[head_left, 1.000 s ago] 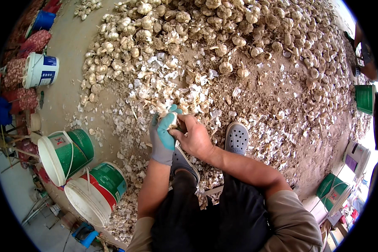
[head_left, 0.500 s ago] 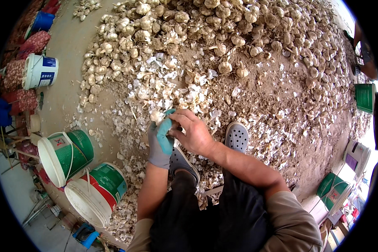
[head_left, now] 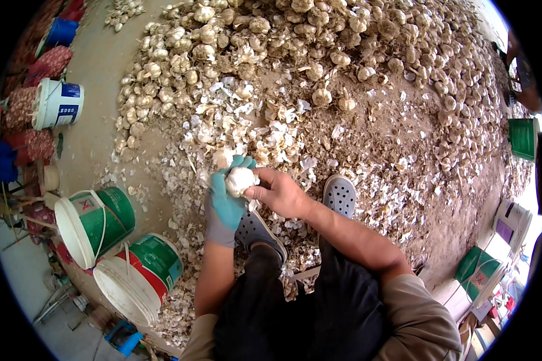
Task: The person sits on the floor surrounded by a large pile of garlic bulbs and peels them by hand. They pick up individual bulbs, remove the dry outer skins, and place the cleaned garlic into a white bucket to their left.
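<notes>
A white, cleaned-looking garlic bulb [head_left: 241, 181] rests in the palm of my left hand [head_left: 225, 198], which wears a grey glove with a teal coating. The gloved fingers curl round its far and left sides. My right hand [head_left: 279, 192] is bare, and its thumb and forefinger pinch the bulb from the right. Just beyond the gloved fingertips is a pale tuft of garlic skin [head_left: 224, 157]; whether it touches the glove I cannot tell. Beneath both hands the floor is littered with white and brown garlic skins [head_left: 277, 133].
A big heap of unpeeled garlic bulbs [head_left: 367, 36] spreads across the far side and right. At my left stand a green bucket [head_left: 115, 212] and a green-and-red bucket [head_left: 153, 265], with a white bucket [head_left: 59, 104] farther off. My grey clogs [head_left: 339, 195] are on the littered ground.
My left hand has turned palm up, bringing the white bulb into sight. My right hand has shifted slightly nearer to me, and its fingers now grip the bulb's side.
</notes>
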`<state>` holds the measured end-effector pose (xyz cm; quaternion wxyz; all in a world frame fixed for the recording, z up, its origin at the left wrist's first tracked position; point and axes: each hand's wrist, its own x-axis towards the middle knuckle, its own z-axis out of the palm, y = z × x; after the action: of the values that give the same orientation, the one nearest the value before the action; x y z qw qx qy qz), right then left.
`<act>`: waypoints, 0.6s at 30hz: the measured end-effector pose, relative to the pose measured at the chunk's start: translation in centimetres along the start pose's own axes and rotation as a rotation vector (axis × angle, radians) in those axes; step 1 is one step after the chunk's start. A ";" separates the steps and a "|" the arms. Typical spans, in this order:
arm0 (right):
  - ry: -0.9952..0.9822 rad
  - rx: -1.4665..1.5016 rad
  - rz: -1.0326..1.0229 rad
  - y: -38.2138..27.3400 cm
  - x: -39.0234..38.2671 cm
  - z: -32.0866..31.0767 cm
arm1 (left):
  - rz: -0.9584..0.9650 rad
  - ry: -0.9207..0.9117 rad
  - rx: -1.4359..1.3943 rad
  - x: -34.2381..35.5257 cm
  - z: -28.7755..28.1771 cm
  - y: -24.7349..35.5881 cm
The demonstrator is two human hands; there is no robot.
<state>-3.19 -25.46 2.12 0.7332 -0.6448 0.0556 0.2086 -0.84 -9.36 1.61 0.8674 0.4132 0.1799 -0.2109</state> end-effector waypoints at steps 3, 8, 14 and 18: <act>0.018 -0.228 -0.008 -0.2 0.1 -0.5 | 0.112 -0.020 0.311 -1.2 2.4 0.6; 0.158 -0.349 -0.211 -0.1 -0.1 2.4 | 0.082 0.202 0.408 -0.5 1.1 1.4; 0.080 -0.169 -0.188 0.5 0.3 1.4 | -0.034 0.108 -0.037 1.4 -0.3 1.2; 0.045 -0.002 -0.048 -0.5 0.3 -0.2 | -0.022 0.005 -0.116 -0.3 2.7 1.7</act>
<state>-2.71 -25.64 2.40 0.7359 -0.6513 0.0563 0.1763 0.17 -10.47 4.51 0.8871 0.3608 0.1984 -0.2086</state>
